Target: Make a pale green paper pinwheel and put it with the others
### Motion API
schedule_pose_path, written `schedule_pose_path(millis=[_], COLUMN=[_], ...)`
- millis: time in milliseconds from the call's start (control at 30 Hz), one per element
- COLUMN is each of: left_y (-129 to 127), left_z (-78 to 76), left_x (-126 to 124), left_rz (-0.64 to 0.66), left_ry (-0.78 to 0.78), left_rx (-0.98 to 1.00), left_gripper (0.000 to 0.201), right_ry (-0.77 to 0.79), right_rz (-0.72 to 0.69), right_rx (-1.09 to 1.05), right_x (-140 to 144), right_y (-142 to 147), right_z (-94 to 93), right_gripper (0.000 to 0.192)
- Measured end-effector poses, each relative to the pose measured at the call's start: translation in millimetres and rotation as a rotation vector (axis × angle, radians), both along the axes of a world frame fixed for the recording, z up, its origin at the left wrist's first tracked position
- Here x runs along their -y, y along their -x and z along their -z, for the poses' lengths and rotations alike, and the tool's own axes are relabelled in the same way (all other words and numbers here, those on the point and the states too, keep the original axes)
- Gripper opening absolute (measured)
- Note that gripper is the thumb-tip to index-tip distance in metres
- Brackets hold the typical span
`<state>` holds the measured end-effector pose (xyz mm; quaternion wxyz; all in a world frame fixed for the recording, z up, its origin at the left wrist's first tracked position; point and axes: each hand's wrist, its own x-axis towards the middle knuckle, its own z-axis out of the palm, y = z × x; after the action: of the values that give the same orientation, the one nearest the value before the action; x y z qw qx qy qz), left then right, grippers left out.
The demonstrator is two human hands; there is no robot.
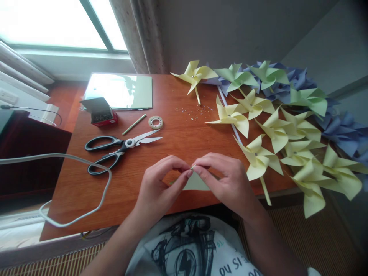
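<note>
Both hands, L (156,188) & R (227,180), pinch yellow paper (197,183) w/ scissors (120,147) nearby.

1. A wooden table (178,126) stands below a bright window (51,23), daylight glaring off its top.
2. A speckled curtain (138,34) hangs behind the table's far edge.
3. Grey walls (230,30) rise behind the table.
4. Woven matting (316,237) covers the floor beneath the table.

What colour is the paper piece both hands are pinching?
Pale yellow paper piece, pinched between left hand and right hand; head view.
</note>
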<state>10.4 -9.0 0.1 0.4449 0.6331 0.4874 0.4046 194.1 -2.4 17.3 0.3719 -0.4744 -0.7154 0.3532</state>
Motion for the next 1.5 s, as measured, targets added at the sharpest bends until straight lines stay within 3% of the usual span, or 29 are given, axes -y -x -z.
schedule_pose_path(millis=[200,400,600,800,1033,1233,1367,1500], left_y=[5.0,4.2,-1.9,1.1,4.7,12.0,14.0,11.2], left_z=[5.5,11.2,6.7,5.9,10.7,9.1,3.3,1.5], left_x=[0.9,6.2,10.6,11.7,12.7,6.1,-0.6,-5.4], left_rz=[-0.035,-0.196,-0.287,-0.290,-0.288,-0.134,0.070,0.157], left_ry=[0.207,0.366,0.275,0.199,0.133,0.067,0.062,0.075], left_rx=[0.096,0.288,0.230,0.138,0.045,-0.105,-0.172,-0.155], left_gripper=[0.011,0.014,0.011,0.008,0.011,0.011,0.012,0.015], right_ry=[0.160,0.207,0.177,0.186,0.138,0.114,0.119,0.119], right_rz=[0.202,0.318,0.340,0.355,0.344,0.298,0.179,0.052], right_rx=[-0.220,-0.377,-0.379,-0.385,-0.238,-0.158,-0.081,-0.004], right_x=[-3.9,-5.3,-4.1,-3.3,-1.6,-0.2,-2.3,-4.6], right_y=[-4.6,-5.8,-5.3,-4.5,-5.5,-6.0,-5.8,-4.7], right_z=[10.6,24.3,32.0,31.3,30.3,29.5,21.3,13.4], right_gripper=[0.011,0.013,0.015,0.010,0.014,0.012,0.012,0.013])
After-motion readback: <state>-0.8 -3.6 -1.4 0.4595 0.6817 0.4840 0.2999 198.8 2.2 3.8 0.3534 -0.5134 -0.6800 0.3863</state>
